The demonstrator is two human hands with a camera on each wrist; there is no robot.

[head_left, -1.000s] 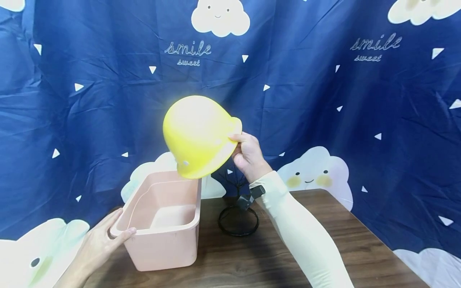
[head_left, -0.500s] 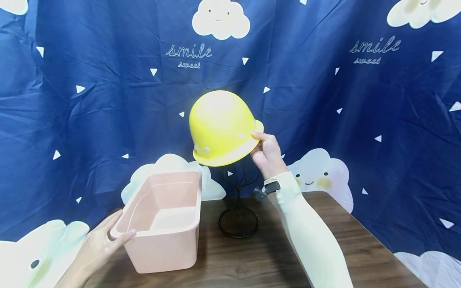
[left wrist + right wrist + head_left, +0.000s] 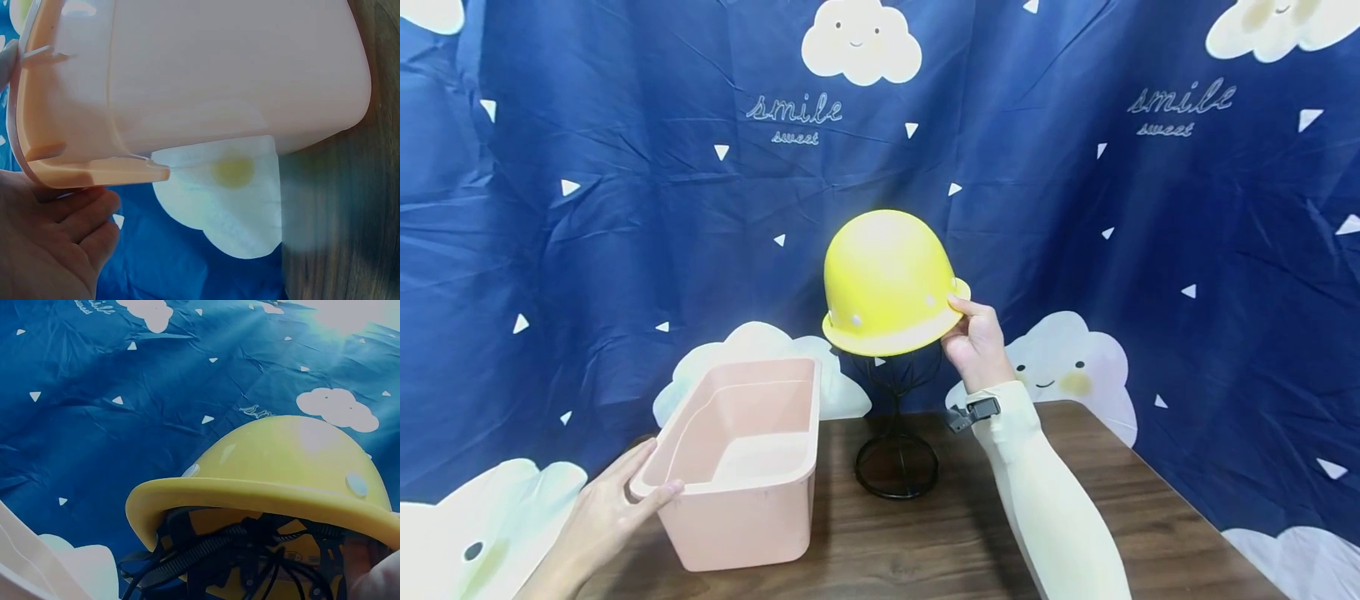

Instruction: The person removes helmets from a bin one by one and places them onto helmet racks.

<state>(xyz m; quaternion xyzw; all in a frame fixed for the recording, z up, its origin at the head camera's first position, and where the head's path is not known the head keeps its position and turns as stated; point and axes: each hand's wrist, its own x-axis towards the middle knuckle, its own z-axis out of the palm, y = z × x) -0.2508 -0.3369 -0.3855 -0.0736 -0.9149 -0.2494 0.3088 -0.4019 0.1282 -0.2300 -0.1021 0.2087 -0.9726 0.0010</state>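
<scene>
A yellow hard hat (image 3: 887, 279) sits level over the top of a black wire stand (image 3: 897, 467) in the head view. My right hand (image 3: 977, 342) pinches its right brim, thumb on top. Dark straps (image 3: 206, 550) hang inside the hat (image 3: 281, 456) in the right wrist view, where part of my right hand (image 3: 375, 575) shows at the corner. My left hand (image 3: 602, 517) holds the near left corner of a pink bin (image 3: 737, 525), its thumb over the rim. In the left wrist view, the fingers of my left hand (image 3: 56, 231) lie against the bin's (image 3: 237, 69) rim.
The pink bin stands upright on the brown wooden table (image 3: 880, 567), left of the stand, and its visible inside holds nothing. A blue curtain (image 3: 1037, 208) with clouds and triangles hangs behind. The table's right edge runs diagonally toward the lower right.
My right hand has moved the hat rightward from above the bin to over the stand, leveled it from its tilt, and lowered it lately. My left hand and the bin have stayed put.
</scene>
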